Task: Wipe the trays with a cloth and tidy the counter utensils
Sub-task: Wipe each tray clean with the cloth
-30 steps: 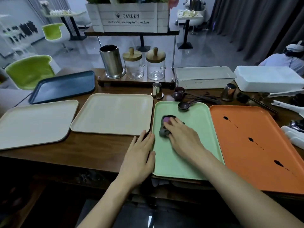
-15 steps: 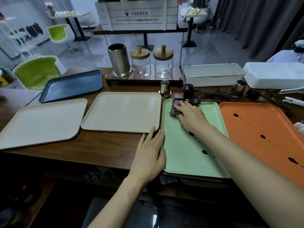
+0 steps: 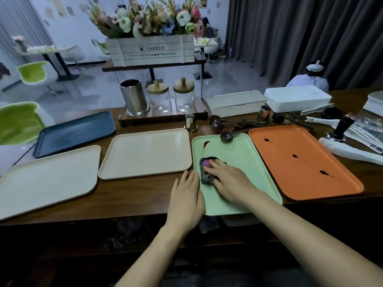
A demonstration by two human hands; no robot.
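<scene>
Cloth (image 3: 204, 177), a bunched dark grey wad with a purple patch at one end, on the near left part of the green tray (image 3: 234, 151). Stretches roughly along the tray's long side, purple end toward the tray's far rim. Lies under the fingers of the right hand (image 3: 230, 184) and pokes out past them on the left. Gripped beneath bent fingers and pressed down onto the tray floor.

Flat on the counter (image 3: 134, 195) against the green tray's left rim, the left hand (image 3: 186, 200): fingers straight and close together, holding nothing.

Green tray with its long axis running away from the person. In its far left corner, a brown streak (image 3: 205, 144). Over its far rim, the bowl of a dark spoon (image 3: 227, 136).

Just right of the green tray, an orange tray (image 3: 310, 183) bearing a line of dark spots (image 3: 295, 156). Just left of it, a cream tray (image 3: 145, 154). Well beyond its far left corner, a steel cup (image 3: 134, 98) and two glass jars (image 3: 160, 99) with wooden lids, side by side on a low stand.
</scene>
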